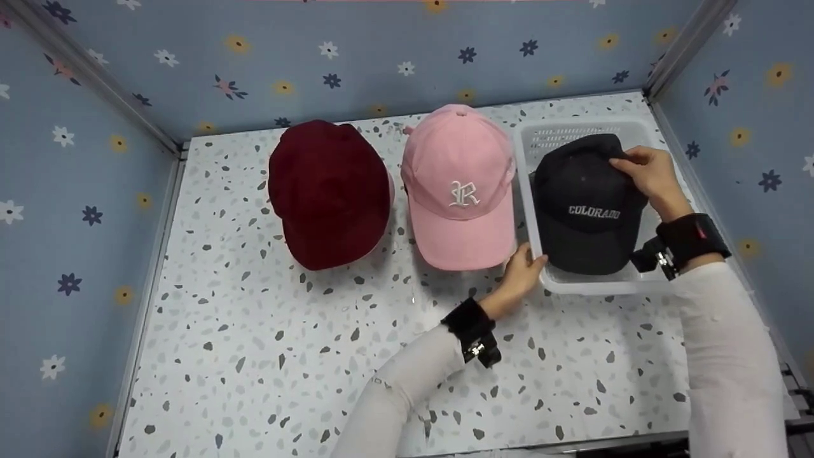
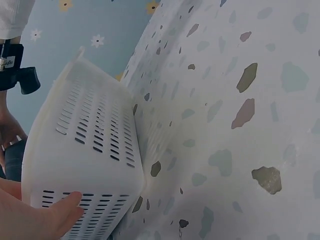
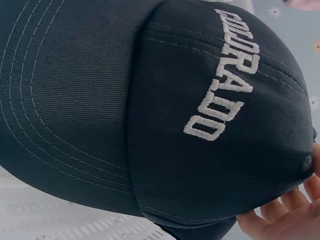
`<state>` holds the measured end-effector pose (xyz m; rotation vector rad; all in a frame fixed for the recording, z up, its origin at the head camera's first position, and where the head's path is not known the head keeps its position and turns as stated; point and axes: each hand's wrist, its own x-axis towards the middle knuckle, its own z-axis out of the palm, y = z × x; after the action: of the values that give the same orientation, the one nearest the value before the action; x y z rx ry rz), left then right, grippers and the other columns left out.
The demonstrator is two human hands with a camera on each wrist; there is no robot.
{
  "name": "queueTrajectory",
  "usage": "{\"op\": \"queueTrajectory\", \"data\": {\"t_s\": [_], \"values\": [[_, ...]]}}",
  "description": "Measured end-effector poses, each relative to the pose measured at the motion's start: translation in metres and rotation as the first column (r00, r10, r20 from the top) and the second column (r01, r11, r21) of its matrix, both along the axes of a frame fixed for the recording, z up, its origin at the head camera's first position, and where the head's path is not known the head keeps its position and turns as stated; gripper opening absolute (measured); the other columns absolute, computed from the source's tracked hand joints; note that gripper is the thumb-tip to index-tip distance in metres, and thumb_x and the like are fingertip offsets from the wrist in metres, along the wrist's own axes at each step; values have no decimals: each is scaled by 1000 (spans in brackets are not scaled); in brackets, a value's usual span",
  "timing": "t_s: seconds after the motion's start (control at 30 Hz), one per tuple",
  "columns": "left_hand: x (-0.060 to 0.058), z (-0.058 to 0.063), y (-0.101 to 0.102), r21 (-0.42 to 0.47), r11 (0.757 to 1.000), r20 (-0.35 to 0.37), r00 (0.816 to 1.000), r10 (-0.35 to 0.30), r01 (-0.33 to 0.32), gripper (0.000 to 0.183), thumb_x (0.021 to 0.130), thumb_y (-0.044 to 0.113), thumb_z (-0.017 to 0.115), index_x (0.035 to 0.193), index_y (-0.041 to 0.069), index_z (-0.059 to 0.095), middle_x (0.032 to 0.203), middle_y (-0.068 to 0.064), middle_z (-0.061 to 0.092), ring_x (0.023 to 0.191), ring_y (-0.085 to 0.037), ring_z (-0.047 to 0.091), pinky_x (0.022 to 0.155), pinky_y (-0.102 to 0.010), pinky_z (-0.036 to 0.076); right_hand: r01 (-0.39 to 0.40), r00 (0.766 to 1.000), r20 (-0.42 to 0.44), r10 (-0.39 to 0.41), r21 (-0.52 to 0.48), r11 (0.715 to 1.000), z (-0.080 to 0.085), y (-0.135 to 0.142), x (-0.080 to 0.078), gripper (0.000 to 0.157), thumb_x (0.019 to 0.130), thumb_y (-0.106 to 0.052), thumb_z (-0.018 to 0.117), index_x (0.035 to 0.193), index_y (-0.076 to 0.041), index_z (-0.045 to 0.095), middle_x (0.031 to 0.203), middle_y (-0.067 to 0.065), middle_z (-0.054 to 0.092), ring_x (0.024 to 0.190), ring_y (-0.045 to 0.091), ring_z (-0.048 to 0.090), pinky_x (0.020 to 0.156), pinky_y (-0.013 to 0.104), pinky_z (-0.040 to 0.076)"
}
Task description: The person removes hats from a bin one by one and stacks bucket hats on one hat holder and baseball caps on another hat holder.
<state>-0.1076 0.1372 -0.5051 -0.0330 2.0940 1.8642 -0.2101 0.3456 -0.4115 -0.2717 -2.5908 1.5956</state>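
In the head view a black cap (image 1: 588, 191) with white COLORADO lettering sits in a white plastic basket (image 1: 598, 287) at the right. My right hand (image 1: 655, 175) pinches the back of its crown; the right wrist view shows the black cap (image 3: 210, 130) up close with the right hand's fingers (image 3: 272, 220) at its edge. My left hand (image 1: 523, 273) grips the basket's front left corner. In the left wrist view that hand's thumb lies along the slotted wall of the basket (image 2: 95, 115), its other fingers mostly hidden.
Left of the basket stands a pink cap (image 1: 461, 191) with a white letter R. Farther left is a dark red cap (image 1: 327, 194), a paler edge showing beneath it. Flowered panels (image 1: 381, 57) wall the speckled table (image 1: 286, 375) at the back and sides.
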Motion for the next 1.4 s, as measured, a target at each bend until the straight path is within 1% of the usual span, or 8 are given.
{"op": "queueTrajectory", "data": {"t_s": [0.2, 0.37, 0.57, 0.87, 1.0, 1.13, 1.3, 1.4], "values": [[2, 2, -2, 10, 1000, 1, 1000, -8, 8, 33, 88, 4, 51, 119, -4, 44, 107, -17, 57, 94, -22, 59, 72, -21, 49, 31, 1000, 5, -31, 18, 999, 15, 1, 3, 9, 81, -17, 64, 76, -24, 62, 65, -20, 54, 58, -3, 47, 52, 10, 38], [6, 8, -4, -50, 999, -38, 999, -15, 13, 46, 87, 5, 52, 128, -5, 34, 119, -18, 52, 106, -24, 53, 85, -24, 44, 40, 999, 2, -40, 20, 999, 29, 0, 9, 4, 81, -18, 64, 81, -22, 62, 70, -17, 53, 61, -1, 46, 52, 11, 37], [12, 17, -6, -166, 986, -121, 992, -46, 26, 56, 87, 13, 54, 133, -5, 27, 133, -20, 36, 124, -27, 34, 102, -30, 28, 69, 996, -57, -72, -59, 996, 44, -3, 16, 9, 80, -13, 65, 75, -20, 63, 65, -14, 54, 53, 0, 44, 47, 12, 36], [20, 28, -4, -147, 987, -204, 975, -90, 60, 59, 91, 19, 49, 137, -3, 19, 142, -19, 20, 131, -26, 21, 106, -29, 19, 79, 994, -64, -90, -157, 984, 66, -9, 29, 4, 78, -15, 68, 77, -14, 64, 64, -10, 56, 52, 1, 47, 47, 13, 38], [22, 32, -5, -65, 997, -197, 979, -57, 45, 62, 91, 24, 49, 138, -1, 17, 141, -18, 23, 130, -25, 24, 105, -28, 21, 72, 995, -48, -90, -293, 954, 74, -10, 36, 6, 76, -14, 69, 78, -10, 65, 65, -7, 59, 49, 3, 48, 43, 14, 38], [23, 37, -6, 117, 993, -123, 992, -9, 23, 63, 91, 23, 50, 137, -3, 16, 137, -23, 29, 125, -28, 33, 101, -25, 29, 59, 996, -42, -83, -408, 911, 78, -12, 43, 8, 74, -11, 71, 79, -8, 65, 66, -4, 62, 47, 6, 50, 40, 16, 38], [23, 42, -9, 302, 952, 27, 998, 49, -55, 55, 89, 13, 53, 132, -8, 27, 127, -27, 41, 109, -29, 50, 87, -27, 44, 46, 994, -63, -87, -477, 878, 79, -16, 50, 6, 74, -6, 70, 78, -7, 65, 67, -2, 62, 51, 7, 52, 44, 15, 40], [22, 44, -12, 414, 902, 137, 988, 72, -123, 38, 86, 6, 55, 120, -8, 44, 111, -22, 56, 89, -21, 61, 72, -25, 50, 26, 994, -79, -79, -527, 850, 77, -18, 53, 6, 74, -3, 69, 78, -5, 65, 67, 0, 62, 53, 8, 54, 46, 16, 43]]}}
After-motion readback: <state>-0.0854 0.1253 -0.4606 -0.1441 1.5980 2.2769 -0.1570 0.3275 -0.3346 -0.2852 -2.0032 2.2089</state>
